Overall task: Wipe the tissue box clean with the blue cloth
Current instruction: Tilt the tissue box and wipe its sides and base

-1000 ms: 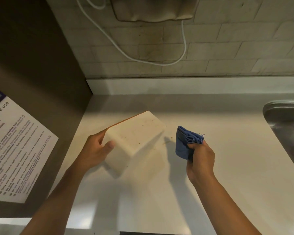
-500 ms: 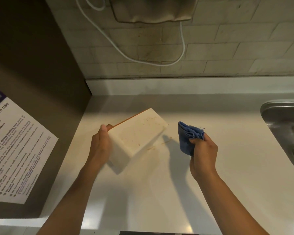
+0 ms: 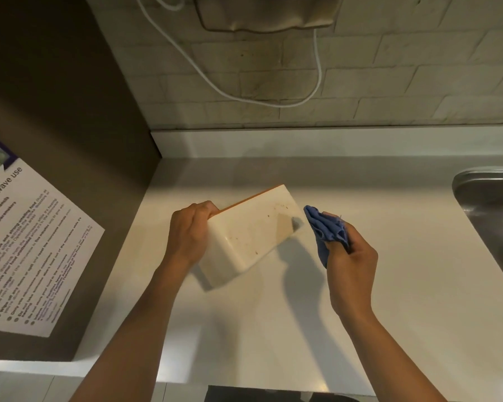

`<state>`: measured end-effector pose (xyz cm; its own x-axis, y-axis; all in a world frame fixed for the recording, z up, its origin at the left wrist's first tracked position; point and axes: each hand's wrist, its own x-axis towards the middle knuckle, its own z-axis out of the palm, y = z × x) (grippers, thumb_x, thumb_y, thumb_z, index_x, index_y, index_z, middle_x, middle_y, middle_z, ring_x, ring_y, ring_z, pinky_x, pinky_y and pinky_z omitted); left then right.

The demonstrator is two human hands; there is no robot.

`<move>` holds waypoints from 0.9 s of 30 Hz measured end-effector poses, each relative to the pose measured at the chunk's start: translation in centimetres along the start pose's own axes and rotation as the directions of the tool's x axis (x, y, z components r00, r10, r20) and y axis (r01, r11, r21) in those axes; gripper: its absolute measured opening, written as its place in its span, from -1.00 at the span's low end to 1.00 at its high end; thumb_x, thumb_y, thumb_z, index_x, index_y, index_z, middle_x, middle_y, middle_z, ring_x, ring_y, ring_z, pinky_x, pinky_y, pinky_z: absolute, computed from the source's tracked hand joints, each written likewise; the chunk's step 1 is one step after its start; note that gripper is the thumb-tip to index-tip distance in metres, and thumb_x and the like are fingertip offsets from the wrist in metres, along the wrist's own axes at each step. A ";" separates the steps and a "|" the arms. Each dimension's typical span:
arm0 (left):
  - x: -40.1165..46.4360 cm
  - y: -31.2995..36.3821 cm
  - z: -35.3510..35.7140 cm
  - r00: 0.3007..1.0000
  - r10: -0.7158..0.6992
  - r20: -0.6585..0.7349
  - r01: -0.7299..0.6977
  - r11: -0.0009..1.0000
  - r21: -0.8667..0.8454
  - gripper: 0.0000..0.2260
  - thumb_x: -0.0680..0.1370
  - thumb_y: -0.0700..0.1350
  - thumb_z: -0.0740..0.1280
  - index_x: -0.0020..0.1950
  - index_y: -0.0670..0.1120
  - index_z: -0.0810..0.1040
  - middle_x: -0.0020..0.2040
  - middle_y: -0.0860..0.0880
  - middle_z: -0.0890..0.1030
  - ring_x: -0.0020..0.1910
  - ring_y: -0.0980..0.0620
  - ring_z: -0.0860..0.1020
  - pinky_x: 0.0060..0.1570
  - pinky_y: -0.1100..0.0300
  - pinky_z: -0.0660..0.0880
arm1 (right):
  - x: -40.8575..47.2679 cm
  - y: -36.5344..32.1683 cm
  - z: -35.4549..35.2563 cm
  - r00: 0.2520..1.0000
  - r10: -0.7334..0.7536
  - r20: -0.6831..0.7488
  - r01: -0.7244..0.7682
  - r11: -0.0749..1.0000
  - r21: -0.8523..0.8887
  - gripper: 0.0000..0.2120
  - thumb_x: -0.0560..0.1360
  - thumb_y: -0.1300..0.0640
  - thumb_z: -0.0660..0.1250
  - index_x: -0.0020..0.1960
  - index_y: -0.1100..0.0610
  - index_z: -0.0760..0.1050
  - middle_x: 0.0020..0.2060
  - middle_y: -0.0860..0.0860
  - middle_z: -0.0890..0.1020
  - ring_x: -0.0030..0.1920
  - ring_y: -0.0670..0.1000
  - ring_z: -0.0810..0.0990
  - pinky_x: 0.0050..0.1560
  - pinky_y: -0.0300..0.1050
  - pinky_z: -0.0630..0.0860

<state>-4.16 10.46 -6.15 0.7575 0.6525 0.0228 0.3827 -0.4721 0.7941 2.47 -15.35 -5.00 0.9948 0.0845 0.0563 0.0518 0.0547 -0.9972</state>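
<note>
White tissue box (image 3: 251, 237) ×1, left hand (image 3: 190, 232) | blue cloth (image 3: 325, 232) ×1, right hand (image 3: 350, 264)

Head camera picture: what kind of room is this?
Probably a shared kitchen or pantry: a metal sink set into a white countertop, a tiled wall, and a notice about microwave use.

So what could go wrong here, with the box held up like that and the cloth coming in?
1. The left hand grips the box by one end only, tilted above the counter; a firm push from the cloth could twist it loose.
2. The cloth is bunched in the right hand, so little of it may meet the specks on the box's face.
3. Loosened specks would likely fall onto the counter.
</note>
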 end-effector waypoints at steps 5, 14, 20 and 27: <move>-1.1 0.5 0.7 0.991 -0.128 0.035 0.131 0.986 -0.099 -0.59 0.53 0.32 0.04 -0.22 0.15 0.57 -0.16 0.00 0.68 -0.19 -0.04 0.70 -0.12 -0.11 0.70 | -3.2 0.8 -0.5 0.980 -0.158 0.121 0.178 0.968 -0.177 -0.53 0.49 0.44 0.24 0.24 0.00 0.57 0.09 -0.18 0.65 0.07 -0.14 0.61 0.04 -0.33 0.52; -1.7 1.3 1.5 0.999 -0.049 -0.005 0.048 0.997 -0.058 -0.57 0.54 0.22 0.04 -0.05 -0.01 0.60 -0.04 -0.14 0.68 -0.08 -0.13 0.67 0.01 -0.23 0.65 | -7.1 0.4 1.0 0.860 -0.316 0.401 0.469 0.800 -0.376 -0.45 0.42 0.44 0.38 0.36 0.11 0.45 0.36 -0.10 0.44 0.21 0.03 0.58 0.04 -0.02 0.61; -1.9 2.2 1.3 0.998 0.063 0.004 -0.063 0.998 0.007 -0.50 0.58 0.16 -0.01 0.01 -0.10 0.62 0.01 -0.16 0.68 -0.01 -0.16 0.63 0.09 -0.22 0.59 | -8.2 -1.3 2.5 0.765 -0.332 0.551 0.574 0.740 -0.351 -0.52 0.43 0.41 0.39 0.33 0.21 0.49 0.34 -0.02 0.45 0.38 -0.06 0.38 0.34 -0.16 0.33; -1.5 2.3 1.6 0.996 0.094 0.008 -0.094 0.995 0.035 -0.67 0.63 0.06 0.06 -0.25 0.12 0.50 -0.10 -0.12 0.68 -0.08 -0.17 0.63 0.04 -0.23 0.58 | -4.9 -1.3 1.7 0.886 -0.261 0.383 0.421 0.798 -0.430 -0.49 0.42 0.52 0.34 0.30 0.17 0.51 0.28 -0.08 0.47 0.22 0.07 0.57 0.19 -0.10 0.53</move>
<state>-3.55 7.40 -5.34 0.7943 0.6004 0.0928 0.3277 -0.5520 0.7667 -2.66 -14.19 -3.89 0.8344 0.4421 0.3293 0.4980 -0.3485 -0.7940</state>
